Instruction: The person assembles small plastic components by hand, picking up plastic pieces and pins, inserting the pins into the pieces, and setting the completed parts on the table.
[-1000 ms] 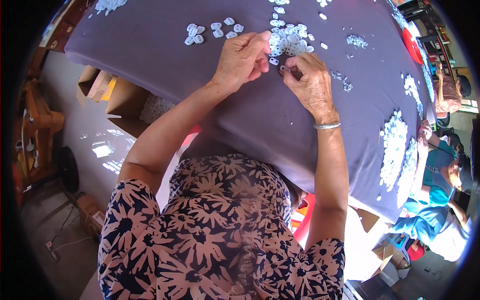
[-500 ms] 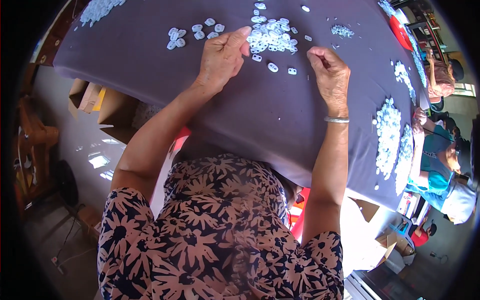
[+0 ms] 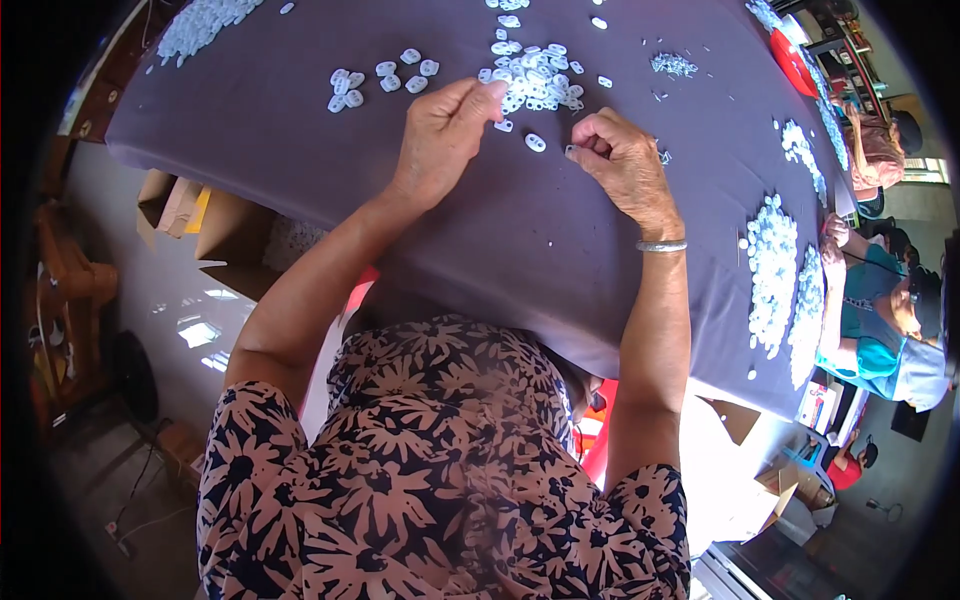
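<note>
We see the right hand [image 3: 628,165], fingers pinching a small white piece [image 3: 571,150] over the dark surface [image 3: 480,235], liable to slip from so shallow a grip, while the left hand [image 3: 440,145], fingertips together, contents hidden, may scatter the white pile [image 3: 538,80] by brushing it.

Harsh patchy glare, dark fisheye edges

Two hands [image 3: 440,135], one bangle [image 3: 661,246], white pieces [image 3: 540,78] perhaps dozens

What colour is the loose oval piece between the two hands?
White; the oval piece shows best in the head view.
</note>
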Demonstrator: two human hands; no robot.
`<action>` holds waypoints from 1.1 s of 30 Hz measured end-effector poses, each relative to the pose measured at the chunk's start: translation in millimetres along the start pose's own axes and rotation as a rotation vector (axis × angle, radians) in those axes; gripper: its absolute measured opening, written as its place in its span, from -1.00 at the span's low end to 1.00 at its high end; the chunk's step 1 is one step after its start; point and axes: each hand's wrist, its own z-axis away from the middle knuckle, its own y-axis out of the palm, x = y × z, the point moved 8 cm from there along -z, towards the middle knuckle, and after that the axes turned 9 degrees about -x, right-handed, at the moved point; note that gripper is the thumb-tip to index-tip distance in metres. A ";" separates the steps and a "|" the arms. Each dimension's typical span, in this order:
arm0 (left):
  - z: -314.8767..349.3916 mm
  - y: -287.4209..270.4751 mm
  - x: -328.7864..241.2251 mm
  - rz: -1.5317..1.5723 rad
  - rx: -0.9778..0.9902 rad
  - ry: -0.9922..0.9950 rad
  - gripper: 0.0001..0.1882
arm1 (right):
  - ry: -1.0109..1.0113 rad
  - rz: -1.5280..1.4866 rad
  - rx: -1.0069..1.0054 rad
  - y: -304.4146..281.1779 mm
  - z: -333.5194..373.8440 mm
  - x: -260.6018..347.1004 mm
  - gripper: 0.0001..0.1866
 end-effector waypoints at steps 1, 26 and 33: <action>2.5 3.4 1.1 -0.003 0.048 -0.039 -0.76 | 0.012 -0.013 -0.007 -0.8 0.3 -0.7 -0.85; 12.2 28.7 8.4 0.247 0.270 -0.121 -0.62 | 0.227 -0.805 0.079 17.6 3.4 27.4 -0.86; 21.3 41.9 11.3 0.431 0.394 -0.338 -0.50 | 0.239 -0.979 0.210 27.5 8.8 31.7 -0.81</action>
